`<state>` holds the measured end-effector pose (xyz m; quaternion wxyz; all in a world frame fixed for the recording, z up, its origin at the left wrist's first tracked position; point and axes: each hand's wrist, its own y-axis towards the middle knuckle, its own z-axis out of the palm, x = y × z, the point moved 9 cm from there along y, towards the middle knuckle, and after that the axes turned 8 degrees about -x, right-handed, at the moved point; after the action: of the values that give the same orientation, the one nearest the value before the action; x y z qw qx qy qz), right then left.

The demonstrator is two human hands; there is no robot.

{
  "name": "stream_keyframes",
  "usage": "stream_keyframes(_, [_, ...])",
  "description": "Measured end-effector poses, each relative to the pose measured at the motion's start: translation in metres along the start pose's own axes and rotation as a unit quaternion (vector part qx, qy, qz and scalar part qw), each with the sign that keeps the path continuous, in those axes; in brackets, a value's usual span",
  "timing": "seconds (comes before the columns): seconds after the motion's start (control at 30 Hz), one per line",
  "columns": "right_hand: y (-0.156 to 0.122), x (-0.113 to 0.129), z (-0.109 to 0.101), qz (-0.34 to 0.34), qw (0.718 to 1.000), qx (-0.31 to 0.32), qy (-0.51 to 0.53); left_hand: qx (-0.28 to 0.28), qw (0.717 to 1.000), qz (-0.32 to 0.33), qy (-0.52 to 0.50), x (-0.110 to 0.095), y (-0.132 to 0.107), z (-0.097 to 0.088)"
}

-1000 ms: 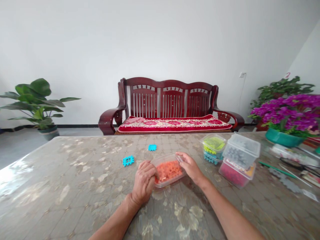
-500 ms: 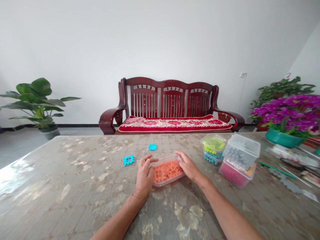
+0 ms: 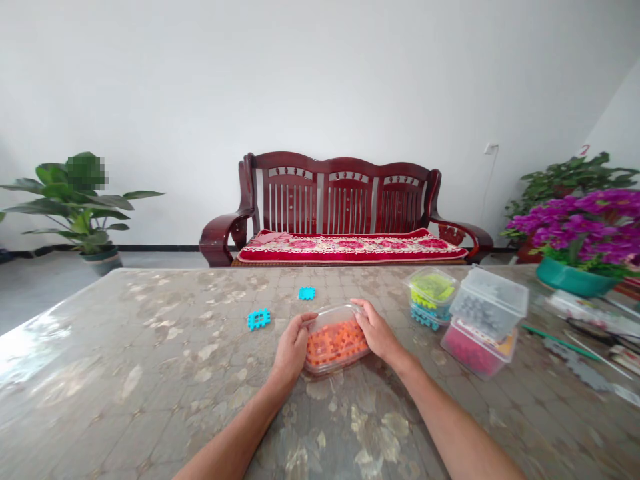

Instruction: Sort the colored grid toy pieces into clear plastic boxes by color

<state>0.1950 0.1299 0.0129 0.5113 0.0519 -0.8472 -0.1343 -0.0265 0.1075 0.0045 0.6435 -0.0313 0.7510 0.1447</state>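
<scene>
Left hand point(image 3: 293, 347) has closed in since the earlier frame: it now presses the left end of a clear plastic tub of orange lattice pieces point(image 3: 336, 347), while the right hand point(image 3: 379, 331) clasps the opposite end, both grips narrow around the tub. From the head view, the tub sits mid-width on the stone-patterned desk point(image 3: 150, 333), nearer its near edge than its far one. Small blue lattice pieces point(image 3: 259, 319) lie just left, toward the far edge. Stacked lidded plastic boxes point(image 3: 487, 303) stand to the right, leaving open room leftward.
</scene>
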Motion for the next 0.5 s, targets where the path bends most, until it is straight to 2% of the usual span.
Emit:
stream_keyframes(0.3, [-0.0026,0.0031,-0.0014,0.004,1.0,-0.014,0.013,-0.03,0.998,0.013,-0.048,-0.0075,-0.0042,-0.0037])
stream_keyframes(0.4, [-0.0044,0.0018,-0.0035,0.004,0.996,-0.043,0.078,-0.041,0.993,0.001,-0.109,-0.0051,-0.0037,-0.0042])
stream_keyframes(0.5, [-0.0071,-0.0009,-0.0007,0.017,0.987,-0.038,0.153,-0.04,0.987,-0.016,-0.158,-0.0013,-0.003,-0.0026])
